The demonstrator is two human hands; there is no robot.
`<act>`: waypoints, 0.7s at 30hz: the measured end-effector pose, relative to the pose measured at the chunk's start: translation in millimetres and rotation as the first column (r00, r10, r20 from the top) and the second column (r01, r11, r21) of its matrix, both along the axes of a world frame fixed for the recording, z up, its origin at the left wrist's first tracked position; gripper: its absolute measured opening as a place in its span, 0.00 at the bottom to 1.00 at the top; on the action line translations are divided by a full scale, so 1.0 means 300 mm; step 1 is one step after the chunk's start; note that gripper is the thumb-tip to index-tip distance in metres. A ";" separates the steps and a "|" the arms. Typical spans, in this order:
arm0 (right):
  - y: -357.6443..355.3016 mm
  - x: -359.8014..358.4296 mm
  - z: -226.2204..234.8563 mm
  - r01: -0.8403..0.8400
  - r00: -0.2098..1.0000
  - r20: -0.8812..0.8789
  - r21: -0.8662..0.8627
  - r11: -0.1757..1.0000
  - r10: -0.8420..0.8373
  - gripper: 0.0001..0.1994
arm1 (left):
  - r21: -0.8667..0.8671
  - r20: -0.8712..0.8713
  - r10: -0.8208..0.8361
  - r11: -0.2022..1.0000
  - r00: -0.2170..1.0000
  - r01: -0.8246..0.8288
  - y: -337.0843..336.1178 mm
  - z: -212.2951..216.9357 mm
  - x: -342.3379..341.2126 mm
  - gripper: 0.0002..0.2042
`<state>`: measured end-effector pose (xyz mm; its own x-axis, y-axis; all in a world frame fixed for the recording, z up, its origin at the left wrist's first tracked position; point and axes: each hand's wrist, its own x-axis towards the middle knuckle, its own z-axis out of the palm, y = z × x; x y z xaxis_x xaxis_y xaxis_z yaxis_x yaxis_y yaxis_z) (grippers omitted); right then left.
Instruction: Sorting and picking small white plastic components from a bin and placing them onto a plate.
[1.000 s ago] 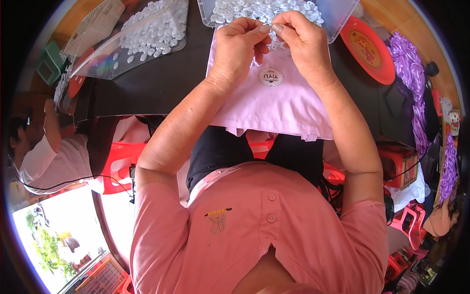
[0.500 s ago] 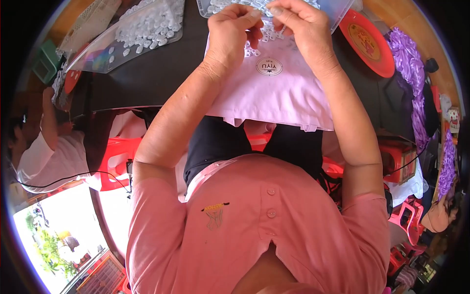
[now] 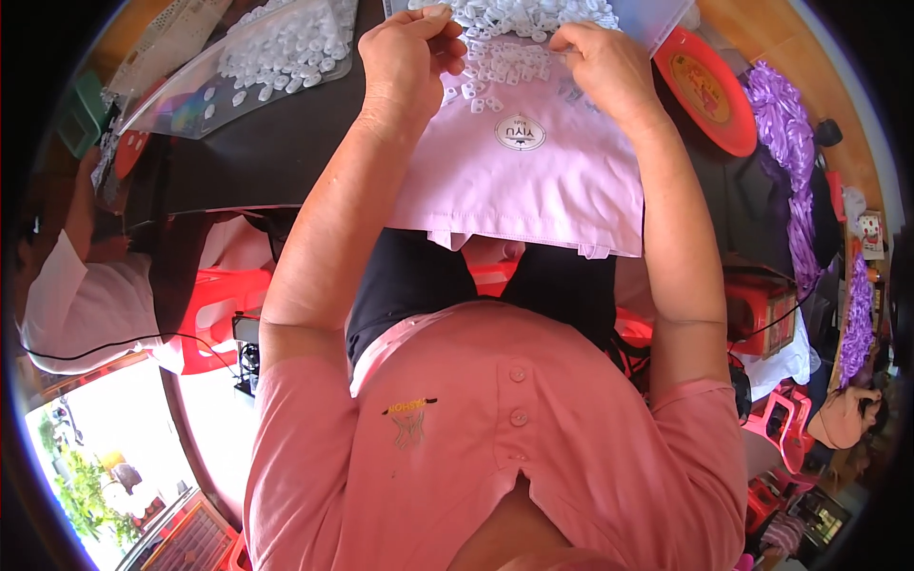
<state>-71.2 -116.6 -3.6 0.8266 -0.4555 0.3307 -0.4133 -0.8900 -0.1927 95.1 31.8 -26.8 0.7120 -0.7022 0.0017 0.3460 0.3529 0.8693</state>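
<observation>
A folded pale pink garment [image 3: 533, 181] with a round white label lies on the dark table [image 3: 257, 152] in front of me. Small white plastic clips [image 3: 500, 67] are scattered on its upper part. My left hand [image 3: 409, 57] hovers over the garment's top left corner with its fingers curled and pinched together, apparently on one small clip. My right hand [image 3: 605, 67] rests on the garment's top right edge, fingers bent down onto the cloth beside the clips.
A clear tray [image 3: 657, 19] of white clips stands just beyond the garment, and a clear bag of clips [image 3: 267, 57] lies at the far left. A red plate [image 3: 709, 90] and purple ribbons [image 3: 785, 133] are at the right. Another person in white [image 3: 76, 305] sits at the left.
My hands, pinched close together at the garment's top a second ago, have drawn apart to its two upper corners. Loose clips now show between them.
</observation>
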 end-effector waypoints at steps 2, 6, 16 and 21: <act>-0.021 0.006 -0.032 -0.002 0.999 0.050 -0.081 0.997 0.006 0.09 | -0.005 -0.014 0.020 1.000 1.000 -0.021 0.000 0.001 -0.001 0.07; -0.011 0.019 -0.060 0.027 0.997 0.073 -0.027 0.999 -0.025 0.10 | -0.026 -0.108 0.128 0.991 0.986 -0.132 0.002 0.025 -0.014 0.04; -0.137 0.097 0.035 -0.030 1.000 -0.004 -0.133 0.991 0.030 0.10 | 0.042 -0.129 0.071 0.997 0.989 -0.066 -0.002 0.026 -0.018 0.05; -0.096 0.128 0.021 0.044 0.987 -0.153 -0.002 0.999 -0.044 0.10 | 0.062 -0.118 0.080 0.995 0.990 -0.073 -0.001 0.034 -0.030 0.04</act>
